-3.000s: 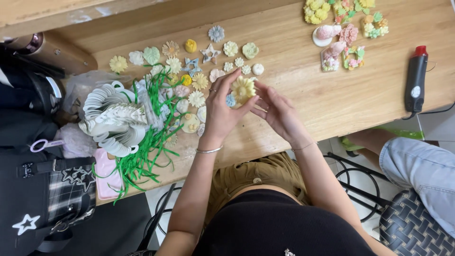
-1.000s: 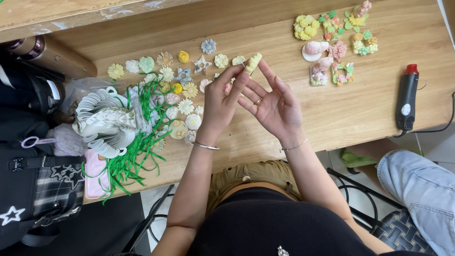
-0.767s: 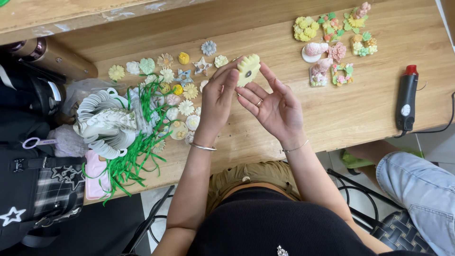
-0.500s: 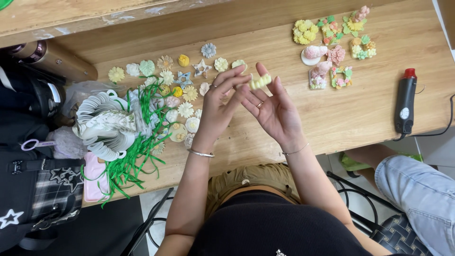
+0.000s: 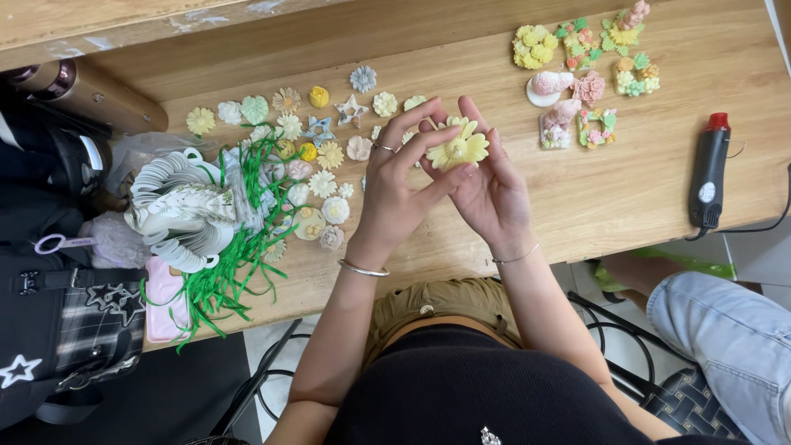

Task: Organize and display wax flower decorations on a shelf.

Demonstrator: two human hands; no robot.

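left hand (image 5: 394,191): raised above the surface (image 5: 626,198), palm turned right, fingers (image 5: 412,124) curled onto the yellow flower (image 5: 458,148)
right hand (image 5: 493,191): palm up and open, fingers spread loosely behind the flower, cupping it
hidden: the flower's back and both thumbs' contact points; can't tell which hand carries the weight
flower position: between both hands' fingertips, petals facing up, above the surface's middle, right of the loose small flowers (image 5: 313,177)
nearby: glue gun (image 5: 709,171) well apart at right
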